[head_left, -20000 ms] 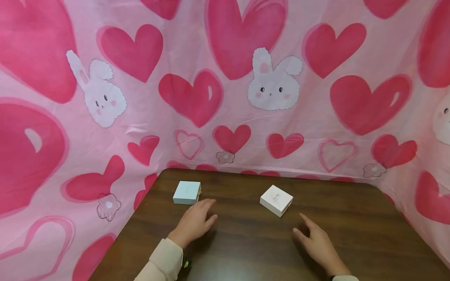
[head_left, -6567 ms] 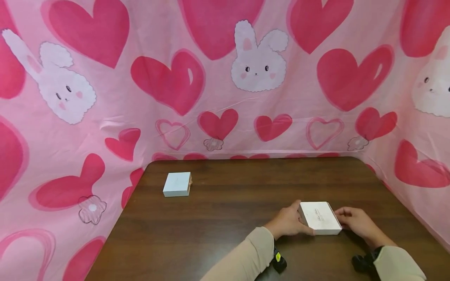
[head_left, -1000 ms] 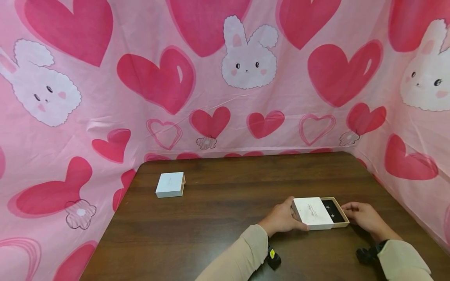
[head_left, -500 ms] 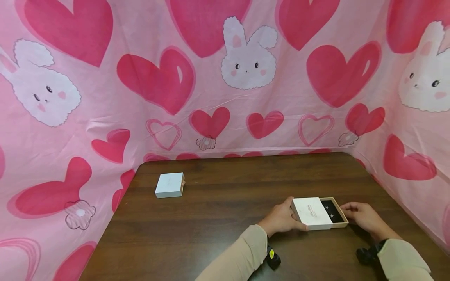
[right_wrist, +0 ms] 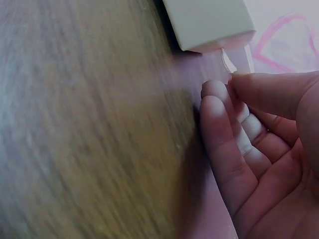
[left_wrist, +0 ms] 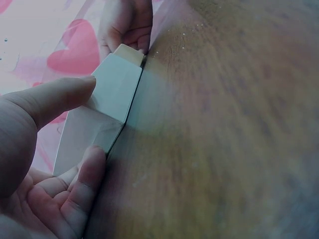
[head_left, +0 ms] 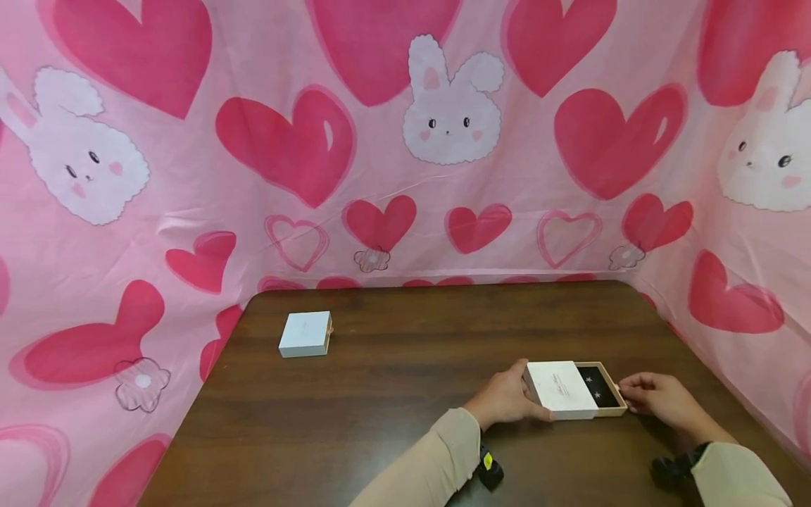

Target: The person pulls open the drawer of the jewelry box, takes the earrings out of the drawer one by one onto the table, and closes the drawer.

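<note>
On the right of the table, a white jewelry box (head_left: 560,389) has its drawer (head_left: 610,410) slid partway out to the right. Two small star-shaped earrings (head_left: 589,380) show on the drawer's black insert. My left hand (head_left: 507,398) holds the box's outer sleeve (left_wrist: 117,84) from the left, thumb at the near side and fingers round the end. Just past the drawer's outer end, my right hand (head_left: 665,401) pinches the pale ribbon pull (right_wrist: 228,62) between thumb and forefinger.
A second, pale blue-white box (head_left: 305,334) with a small ribbon on its right side sits shut at the table's back left. The brown wooden table (head_left: 380,408) meets a pink heart-and-rabbit cloth (head_left: 443,232) at its back and sides.
Since 20 seconds ago, the white box has moved right and nearer, into my hands. Its drawer came out after 6.6 seconds ago. Lately my right hand has eased slightly away from the drawer.
</note>
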A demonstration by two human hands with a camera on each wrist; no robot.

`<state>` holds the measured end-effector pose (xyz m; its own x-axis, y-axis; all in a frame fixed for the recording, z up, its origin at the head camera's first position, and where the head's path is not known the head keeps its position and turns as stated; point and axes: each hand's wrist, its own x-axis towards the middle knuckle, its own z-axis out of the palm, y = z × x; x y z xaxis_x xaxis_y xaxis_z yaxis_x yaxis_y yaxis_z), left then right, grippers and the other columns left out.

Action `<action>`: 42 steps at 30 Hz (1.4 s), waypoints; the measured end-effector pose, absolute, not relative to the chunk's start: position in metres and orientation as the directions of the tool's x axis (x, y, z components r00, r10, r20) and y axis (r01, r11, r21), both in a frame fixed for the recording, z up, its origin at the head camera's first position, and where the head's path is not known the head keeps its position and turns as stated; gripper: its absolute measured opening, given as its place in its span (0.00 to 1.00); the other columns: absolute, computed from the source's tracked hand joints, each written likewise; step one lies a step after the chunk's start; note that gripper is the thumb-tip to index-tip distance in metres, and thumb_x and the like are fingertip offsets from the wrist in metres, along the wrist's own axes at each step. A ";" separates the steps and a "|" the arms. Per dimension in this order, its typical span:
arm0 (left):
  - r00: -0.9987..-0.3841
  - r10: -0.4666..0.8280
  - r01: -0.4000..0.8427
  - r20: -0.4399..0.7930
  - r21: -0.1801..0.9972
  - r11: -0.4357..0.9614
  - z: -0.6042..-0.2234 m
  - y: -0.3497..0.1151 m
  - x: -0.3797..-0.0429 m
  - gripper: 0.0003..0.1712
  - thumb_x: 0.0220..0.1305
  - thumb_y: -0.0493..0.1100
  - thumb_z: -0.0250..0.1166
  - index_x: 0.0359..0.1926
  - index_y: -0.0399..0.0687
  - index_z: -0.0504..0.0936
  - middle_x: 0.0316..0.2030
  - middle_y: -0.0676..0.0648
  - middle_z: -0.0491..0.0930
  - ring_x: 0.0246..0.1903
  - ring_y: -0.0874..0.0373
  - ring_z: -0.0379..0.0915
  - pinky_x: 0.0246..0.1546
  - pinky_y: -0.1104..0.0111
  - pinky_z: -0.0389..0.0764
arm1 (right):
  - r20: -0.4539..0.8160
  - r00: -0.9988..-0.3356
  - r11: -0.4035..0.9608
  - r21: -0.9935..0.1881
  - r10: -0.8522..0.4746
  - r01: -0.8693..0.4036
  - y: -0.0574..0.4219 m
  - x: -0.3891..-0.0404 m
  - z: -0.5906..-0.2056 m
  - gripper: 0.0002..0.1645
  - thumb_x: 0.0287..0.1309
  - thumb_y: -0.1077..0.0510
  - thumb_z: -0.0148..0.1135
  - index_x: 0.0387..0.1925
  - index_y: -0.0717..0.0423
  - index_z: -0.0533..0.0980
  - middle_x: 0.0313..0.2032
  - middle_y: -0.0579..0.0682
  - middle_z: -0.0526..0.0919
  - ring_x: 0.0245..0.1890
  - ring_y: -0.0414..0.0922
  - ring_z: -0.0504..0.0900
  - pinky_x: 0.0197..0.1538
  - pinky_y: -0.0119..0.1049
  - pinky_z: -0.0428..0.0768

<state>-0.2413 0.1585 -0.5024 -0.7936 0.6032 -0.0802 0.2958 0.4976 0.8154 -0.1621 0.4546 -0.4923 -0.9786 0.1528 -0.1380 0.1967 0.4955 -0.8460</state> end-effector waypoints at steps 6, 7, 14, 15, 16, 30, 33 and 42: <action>-0.793 0.600 0.275 -0.103 0.819 0.504 -0.502 0.159 -0.239 0.60 0.39 0.54 0.83 0.71 0.53 0.59 0.23 0.59 0.75 0.21 0.64 0.72 0.24 0.70 0.72 | -0.146 -0.982 0.480 -0.857 0.122 0.187 0.457 -0.158 -0.489 0.15 0.67 0.66 0.54 0.42 0.82 0.71 0.33 0.54 0.81 0.30 0.40 0.81 0.35 0.37 0.81; -0.795 0.598 0.274 -0.103 0.819 0.505 -0.502 0.159 -0.239 0.59 0.39 0.54 0.83 0.71 0.53 0.60 0.23 0.59 0.75 0.20 0.64 0.71 0.24 0.70 0.72 | -0.151 -0.980 0.480 -0.855 0.127 0.194 0.457 -0.159 -0.488 0.15 0.67 0.66 0.55 0.43 0.81 0.71 0.33 0.54 0.81 0.30 0.40 0.81 0.35 0.37 0.81; -0.794 0.599 0.268 -0.104 0.825 0.498 -0.503 0.160 -0.242 0.57 0.39 0.54 0.83 0.68 0.55 0.61 0.24 0.59 0.75 0.21 0.64 0.71 0.24 0.69 0.72 | -0.143 -0.981 0.521 -0.831 0.134 0.192 0.457 -0.161 -0.480 0.15 0.67 0.66 0.55 0.42 0.80 0.72 0.34 0.55 0.82 0.30 0.41 0.80 0.35 0.37 0.81; -0.793 0.600 0.269 -0.102 0.825 0.496 -0.503 0.160 -0.243 0.57 0.39 0.54 0.83 0.68 0.55 0.62 0.24 0.59 0.75 0.22 0.64 0.71 0.24 0.70 0.72 | -0.140 -0.981 0.534 -0.824 0.134 0.190 0.456 -0.161 -0.478 0.15 0.67 0.65 0.56 0.43 0.80 0.73 0.34 0.55 0.82 0.30 0.41 0.80 0.35 0.36 0.81; -0.792 0.602 0.273 -0.099 0.825 0.495 -0.503 0.160 -0.243 0.56 0.39 0.54 0.83 0.68 0.55 0.62 0.24 0.59 0.75 0.22 0.64 0.71 0.24 0.70 0.72 | -0.136 -0.982 0.549 -0.815 0.133 0.187 0.456 -0.161 -0.477 0.15 0.68 0.65 0.56 0.43 0.80 0.73 0.34 0.56 0.82 0.30 0.42 0.80 0.35 0.36 0.81; -0.787 0.609 0.266 -0.093 0.840 0.473 -0.503 0.159 -0.242 0.57 0.40 0.53 0.83 0.69 0.53 0.61 0.23 0.58 0.76 0.20 0.64 0.72 0.21 0.69 0.72 | -0.063 -0.990 0.678 -0.722 0.130 0.135 0.452 -0.163 -0.473 0.16 0.67 0.59 0.59 0.43 0.73 0.77 0.35 0.57 0.83 0.31 0.39 0.80 0.35 0.32 0.79; -0.788 0.607 0.256 -0.103 0.842 0.475 -0.503 0.159 -0.242 0.57 0.40 0.53 0.83 0.69 0.54 0.60 0.23 0.58 0.76 0.19 0.63 0.72 0.20 0.69 0.72 | -0.077 -0.988 0.689 -0.710 0.132 0.147 0.452 -0.163 -0.470 0.17 0.66 0.57 0.60 0.43 0.72 0.77 0.35 0.56 0.83 0.31 0.41 0.80 0.35 0.33 0.79; -0.786 0.613 0.285 -0.086 0.828 0.482 -0.503 0.159 -0.242 0.58 0.39 0.54 0.82 0.69 0.54 0.60 0.23 0.58 0.75 0.20 0.65 0.69 0.21 0.71 0.70 | -0.003 -0.995 0.842 -0.532 0.100 0.086 0.445 -0.163 -0.463 0.10 0.64 0.55 0.62 0.37 0.59 0.80 0.29 0.49 0.80 0.30 0.44 0.75 0.33 0.39 0.72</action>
<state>-0.2423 0.1588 -0.5027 -0.7858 0.6125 -0.0859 0.2852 0.4820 0.8285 -0.1628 0.4451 -0.4629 -0.9950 0.0998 -0.0031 0.0861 0.8422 -0.5323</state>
